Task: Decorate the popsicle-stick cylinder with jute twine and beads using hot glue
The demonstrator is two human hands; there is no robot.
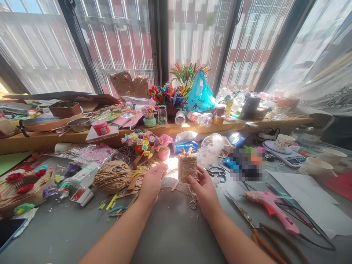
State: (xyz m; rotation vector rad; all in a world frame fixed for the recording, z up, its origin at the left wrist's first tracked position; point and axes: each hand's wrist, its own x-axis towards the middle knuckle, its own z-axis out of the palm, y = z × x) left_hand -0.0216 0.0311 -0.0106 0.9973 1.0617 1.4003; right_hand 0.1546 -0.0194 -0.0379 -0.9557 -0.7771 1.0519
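Observation:
A small pot wrapped in jute twine stands upright on the grey table, with wooden stick ends poking from its top. My right hand curls around its lower right side, fingers touching the wrap. My left hand hovers just left of the pot, fingers loosely bent and held together, apart from it; whether they pinch a thin twine strand I cannot make out. A ball of jute twine lies left of that hand. Small scissors rest between my wrists.
A pink glue gun, large scissors and orange-handled pliers lie at right near white paper. Flower crafts, a woven basket, paper cups and a scale crowd the table; the wooden sill holds jars and bags.

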